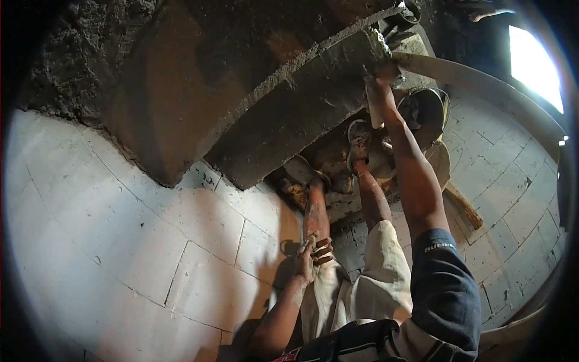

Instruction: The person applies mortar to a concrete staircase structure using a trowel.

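My right hand (381,99) is raised beside the edge of a dark, wet-looking plastered slab (295,102). Its fingers are closed on a tool with a pale handle (376,116); the tool's working end is hidden from view. Lower down, my left hand (309,258) has its mud-smeared fingers wrapped round my left leg (316,217) near the rolled-up hem of my pale trousers (380,256). Both my feet, in dirty footwear (359,137), stand close under the slab's lower edge.
A wall of pale blocks (181,253) runs along the left, with more blockwork (512,175) at right. Near my right forearm are a dark bucket (425,114) and a wooden handle (463,206). A long curved strip (470,75) crosses below a bright opening (534,66).
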Action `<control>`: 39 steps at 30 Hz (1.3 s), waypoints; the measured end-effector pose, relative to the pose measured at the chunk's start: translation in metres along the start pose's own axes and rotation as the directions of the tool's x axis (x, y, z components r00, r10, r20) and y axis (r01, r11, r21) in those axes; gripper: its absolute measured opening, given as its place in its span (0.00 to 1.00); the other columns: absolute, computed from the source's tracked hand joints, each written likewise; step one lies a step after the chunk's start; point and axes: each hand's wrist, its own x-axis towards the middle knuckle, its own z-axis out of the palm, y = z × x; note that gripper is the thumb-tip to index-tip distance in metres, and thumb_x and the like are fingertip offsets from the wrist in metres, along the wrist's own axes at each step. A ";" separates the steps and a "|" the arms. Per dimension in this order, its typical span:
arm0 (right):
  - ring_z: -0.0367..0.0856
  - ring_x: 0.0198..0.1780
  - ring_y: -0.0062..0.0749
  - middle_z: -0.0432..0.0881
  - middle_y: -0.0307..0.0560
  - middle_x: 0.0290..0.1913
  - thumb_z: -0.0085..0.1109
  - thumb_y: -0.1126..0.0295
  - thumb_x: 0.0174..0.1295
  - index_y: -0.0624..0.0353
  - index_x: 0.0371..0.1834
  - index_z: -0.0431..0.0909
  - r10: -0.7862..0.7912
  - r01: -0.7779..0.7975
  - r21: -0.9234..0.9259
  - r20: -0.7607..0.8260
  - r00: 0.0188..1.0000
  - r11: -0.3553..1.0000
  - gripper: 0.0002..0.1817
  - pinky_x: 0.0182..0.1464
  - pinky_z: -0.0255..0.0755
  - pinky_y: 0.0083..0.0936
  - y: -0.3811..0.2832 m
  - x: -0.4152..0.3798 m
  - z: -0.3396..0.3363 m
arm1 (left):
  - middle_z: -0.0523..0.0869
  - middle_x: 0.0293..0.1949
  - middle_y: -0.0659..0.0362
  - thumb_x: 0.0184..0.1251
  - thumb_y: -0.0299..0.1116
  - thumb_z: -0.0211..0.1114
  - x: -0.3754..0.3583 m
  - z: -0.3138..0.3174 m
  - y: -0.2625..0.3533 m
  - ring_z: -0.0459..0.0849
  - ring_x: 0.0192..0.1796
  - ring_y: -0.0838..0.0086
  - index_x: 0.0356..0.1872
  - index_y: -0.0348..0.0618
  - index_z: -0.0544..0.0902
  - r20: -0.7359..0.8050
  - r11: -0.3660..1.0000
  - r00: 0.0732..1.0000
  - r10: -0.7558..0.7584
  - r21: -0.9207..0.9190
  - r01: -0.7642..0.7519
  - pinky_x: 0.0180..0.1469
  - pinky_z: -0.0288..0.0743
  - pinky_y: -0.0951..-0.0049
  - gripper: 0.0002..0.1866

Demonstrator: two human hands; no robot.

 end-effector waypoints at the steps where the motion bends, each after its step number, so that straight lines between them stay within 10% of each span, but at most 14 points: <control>1: 0.74 0.21 0.32 0.74 0.45 0.23 0.43 0.60 0.67 0.61 0.34 0.74 -0.323 0.311 -0.112 -0.110 0.940 0.944 0.16 0.24 0.70 0.30 0.062 0.032 0.017 | 0.80 0.50 0.51 0.70 0.45 0.53 0.000 0.001 -0.001 0.84 0.45 0.65 0.64 0.46 0.65 -0.008 1.000 1.000 -0.011 -0.022 0.011 0.40 0.84 0.66 0.25; 2: 0.72 0.17 0.32 0.73 0.42 0.19 0.44 0.60 0.66 0.60 0.30 0.75 -0.616 0.570 -0.250 -0.179 0.767 0.782 0.16 0.22 0.69 0.28 0.114 0.058 0.036 | 0.81 0.50 0.49 0.70 0.44 0.53 0.000 0.002 0.000 0.84 0.45 0.64 0.64 0.46 0.63 -0.015 0.999 1.000 -0.021 -0.043 0.021 0.40 0.84 0.66 0.26; 5: 0.73 0.32 0.29 0.75 0.41 0.36 0.48 0.60 0.63 0.56 0.38 0.75 -0.123 -0.154 0.843 0.250 0.960 0.516 0.12 0.28 0.66 0.29 0.060 -0.025 0.097 | 0.80 0.50 0.53 0.69 0.46 0.53 0.001 0.005 0.000 0.84 0.43 0.67 0.63 0.45 0.67 -0.050 0.999 0.998 -0.030 0.021 0.031 0.41 0.84 0.63 0.26; 6: 0.73 0.32 0.29 0.73 0.39 0.31 0.47 0.61 0.62 0.56 0.36 0.75 -0.270 0.224 0.229 0.192 0.943 0.947 0.11 0.31 0.67 0.29 0.053 -0.045 0.124 | 0.80 0.50 0.53 0.69 0.46 0.53 0.006 -0.006 -0.007 0.84 0.43 0.67 0.63 0.45 0.67 -0.046 1.000 0.999 -0.016 0.025 0.017 0.41 0.84 0.63 0.26; 7: 0.72 0.33 0.28 0.71 0.37 0.27 0.47 0.61 0.62 0.55 0.35 0.76 -0.413 0.475 -0.536 0.241 0.878 0.698 0.11 0.33 0.67 0.30 0.046 -0.078 0.150 | 0.81 0.48 0.54 0.69 0.48 0.53 0.014 -0.028 -0.019 0.84 0.42 0.68 0.62 0.45 0.68 -0.091 0.997 0.994 -0.059 0.042 0.063 0.40 0.83 0.63 0.26; 10: 0.75 0.28 0.44 0.76 0.47 0.25 0.52 0.62 0.58 0.55 0.28 0.77 -0.566 0.545 0.195 0.462 0.683 0.816 0.10 0.30 0.70 0.37 0.107 -0.125 0.226 | 0.83 0.40 0.59 0.68 0.54 0.50 0.008 -0.017 -0.015 0.83 0.41 0.72 0.59 0.49 0.72 -0.135 0.987 0.981 -0.137 0.062 0.147 0.40 0.80 0.66 0.26; 11: 0.75 0.27 0.47 0.76 0.49 0.25 0.51 0.57 0.59 0.57 0.31 0.78 -0.563 0.588 -0.200 0.170 0.808 0.784 0.15 0.32 0.71 0.40 0.129 -0.151 0.276 | 0.81 0.49 0.57 0.67 0.53 0.54 -0.005 0.010 0.003 0.82 0.47 0.68 0.59 0.50 0.72 -0.065 0.999 0.998 -0.011 0.049 0.014 0.45 0.80 0.68 0.25; 12: 0.76 0.27 0.46 0.78 0.53 0.27 0.48 0.57 0.62 0.58 0.35 0.77 -0.373 0.538 -0.301 0.462 0.805 0.788 0.15 0.29 0.71 0.42 0.082 -0.176 0.241 | 0.81 0.46 0.56 0.66 0.50 0.58 -0.013 0.024 0.015 0.81 0.47 0.68 0.59 0.48 0.72 -0.160 0.990 0.979 -0.128 0.037 0.135 0.47 0.79 0.68 0.25; 14: 0.76 0.24 0.52 0.73 0.57 0.23 0.52 0.66 0.56 0.56 0.46 0.74 -0.857 0.867 -0.394 0.283 0.431 0.306 0.14 0.22 0.69 0.42 0.032 -0.208 0.200 | 0.81 0.40 0.56 0.64 0.45 0.61 -0.006 0.042 0.040 0.83 0.40 0.67 0.52 0.46 0.75 -0.107 0.996 0.992 -0.063 -0.066 0.056 0.39 0.80 0.67 0.20; 19: 0.79 0.38 0.53 0.78 0.60 0.35 0.48 0.59 0.62 0.59 0.50 0.72 -0.345 0.493 -0.313 0.424 0.837 0.812 0.19 0.34 0.72 0.46 -0.036 -0.222 0.093 | 0.81 0.39 0.56 0.64 0.45 0.61 -0.039 0.071 0.070 0.83 0.39 0.67 0.51 0.45 0.75 -0.002 0.993 0.993 0.119 0.007 -0.119 0.38 0.80 0.68 0.19; 20: 0.80 0.42 0.49 0.79 0.57 0.41 0.45 0.57 0.65 0.58 0.47 0.75 -0.578 0.804 -0.509 0.571 0.583 0.309 0.18 0.38 0.73 0.45 -0.047 -0.223 0.062 | 0.81 0.39 0.56 0.64 0.45 0.61 -0.049 0.072 0.073 0.83 0.39 0.67 0.51 0.45 0.75 0.001 0.990 0.990 0.142 0.023 -0.142 0.38 0.80 0.68 0.19; 26: 0.80 0.44 0.52 0.81 0.57 0.42 0.44 0.46 0.62 0.53 0.48 0.77 -0.220 0.234 -0.525 0.091 0.971 0.818 0.24 0.42 0.73 0.44 -0.169 -0.269 -0.055 | 0.81 0.38 0.56 0.64 0.45 0.60 -0.097 0.050 0.099 0.83 0.38 0.67 0.49 0.44 0.75 -0.023 0.955 0.965 0.262 0.149 -0.255 0.36 0.80 0.68 0.18; 36: 0.81 0.40 0.53 0.82 0.58 0.34 0.49 0.48 0.60 0.57 0.34 0.81 -0.141 0.166 -0.384 0.093 0.986 0.908 0.22 0.40 0.73 0.44 -0.146 -0.290 -0.081 | 0.81 0.36 0.56 0.65 0.45 0.59 -0.165 0.018 0.107 0.83 0.35 0.67 0.46 0.43 0.76 -0.169 0.875 0.897 0.409 0.352 -0.332 0.33 0.80 0.68 0.17; 39: 0.82 0.33 0.44 0.82 0.52 0.28 0.51 0.52 0.59 0.56 0.29 0.81 -0.528 0.517 -0.475 0.123 0.840 0.712 0.19 0.36 0.73 0.40 -0.093 -0.280 -0.064 | 0.81 0.36 0.55 0.65 0.45 0.59 -0.182 0.019 0.110 0.84 0.35 0.67 0.45 0.42 0.76 -0.208 0.841 0.863 0.460 0.413 -0.348 0.33 0.80 0.68 0.17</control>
